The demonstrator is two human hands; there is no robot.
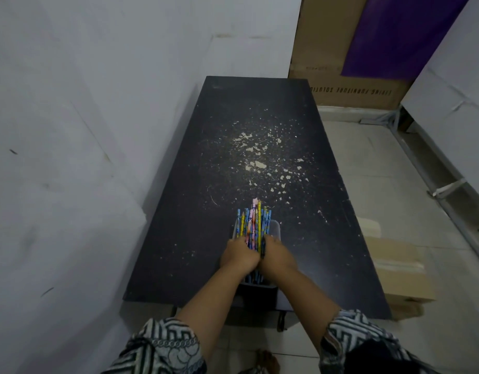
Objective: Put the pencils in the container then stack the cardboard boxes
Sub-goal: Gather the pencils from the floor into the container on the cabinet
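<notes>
So, progress check: the pencil half looks nearly done, the box half not started, as far as can be judged.

The bundle of blue, yellow and pink patterned pencils is gathered at the near end of the long black chipped desk, lying in or just over the clear plastic rectangular container. Which of the two can't be told, since the hands cover the middle. The bundle is clasped from both sides: the left hand and the right hand each have their grip closed on it, pressed close together. No stray pencils can be spotted anywhere else on the desk, only pale flakes of chipped finish.

Counts:
- pencils: one bundle, well over a dozen tips visible, exact number not countable
- container: one
- hands: two, both busy

Cardboard: one flat tan cardboard box is seen on the floor just right of the desk, partly tucked under its edge, and one big brown carton with a purple panel stands beyond the desk's far end. Nothing is stacked yet, so that part is probably all still to be done.
</notes>
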